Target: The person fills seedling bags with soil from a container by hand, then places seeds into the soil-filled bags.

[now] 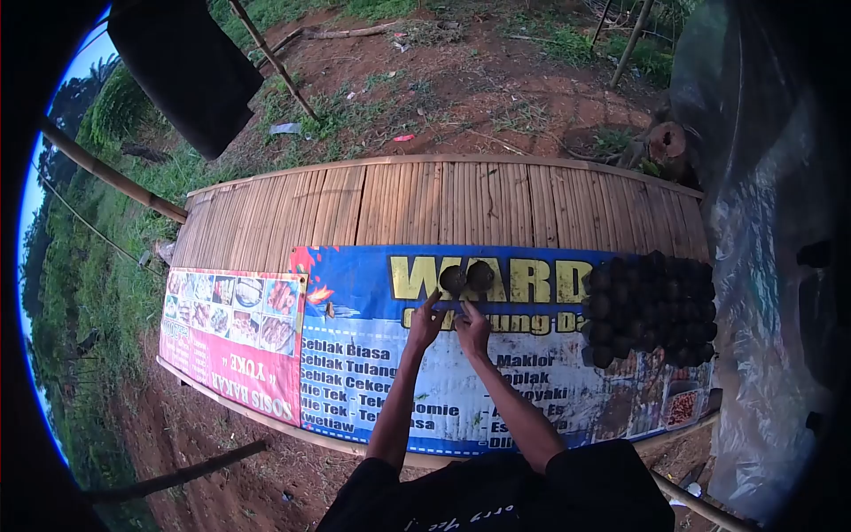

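Note:
Two small dark round pots, a left one (pixel 452 281) and a right one (pixel 480 277), sit side by side on the blue printed banner (pixel 355 310). Each looks rough and brownish on top, perhaps filled with soil. My left hand (pixel 427 323) is at the near edge of the left pot, its index finger stretched forward and its thumb apart. Just below the right pot is my right hand (pixel 472 326), fingers pointing forward and apart. Neither hand is wrapped round a pot; whether the fingertips touch them is too small to tell.
Several similar dark pots (pixel 651 309) stand packed in rows at the banner's right end. The banner and a pink one (pixel 235 341) cover the near part of a bamboo-slat table (pixel 443 204). Clear plastic sheeting (pixel 767 310) hangs at the right; a black cloth (pixel 182 75) hangs upper left.

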Motion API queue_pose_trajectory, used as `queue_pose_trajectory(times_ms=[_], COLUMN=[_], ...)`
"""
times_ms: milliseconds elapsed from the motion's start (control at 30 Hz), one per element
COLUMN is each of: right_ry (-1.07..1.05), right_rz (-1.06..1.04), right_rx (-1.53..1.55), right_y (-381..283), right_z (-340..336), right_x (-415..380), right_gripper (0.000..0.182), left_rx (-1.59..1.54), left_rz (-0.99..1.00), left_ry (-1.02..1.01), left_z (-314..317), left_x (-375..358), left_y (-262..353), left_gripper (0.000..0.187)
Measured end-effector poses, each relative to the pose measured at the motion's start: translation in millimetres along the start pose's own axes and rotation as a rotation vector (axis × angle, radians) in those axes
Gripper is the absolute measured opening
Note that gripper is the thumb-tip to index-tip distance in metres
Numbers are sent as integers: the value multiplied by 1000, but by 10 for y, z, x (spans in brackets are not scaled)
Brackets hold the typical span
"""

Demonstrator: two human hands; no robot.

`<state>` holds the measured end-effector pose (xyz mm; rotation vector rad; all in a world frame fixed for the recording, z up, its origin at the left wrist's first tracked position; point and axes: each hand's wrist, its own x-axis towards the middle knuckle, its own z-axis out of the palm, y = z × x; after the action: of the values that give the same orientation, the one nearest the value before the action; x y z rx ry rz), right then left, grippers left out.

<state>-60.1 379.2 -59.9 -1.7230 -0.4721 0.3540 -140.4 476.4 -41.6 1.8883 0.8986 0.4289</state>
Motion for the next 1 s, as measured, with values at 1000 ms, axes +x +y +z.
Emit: queue_pose_trajectory(times_ms=[1000], right_ry=[96], right_rz=[394], right_rx=[-255], right_y=[680], right_z=[-3765], right_x=[-554], right_gripper=[54], left_rx=[226], left_rz=[-118], left_ry=[-200], left_z=[1662], left_x=[-2188], left_y=[1103], left_gripper=[50])
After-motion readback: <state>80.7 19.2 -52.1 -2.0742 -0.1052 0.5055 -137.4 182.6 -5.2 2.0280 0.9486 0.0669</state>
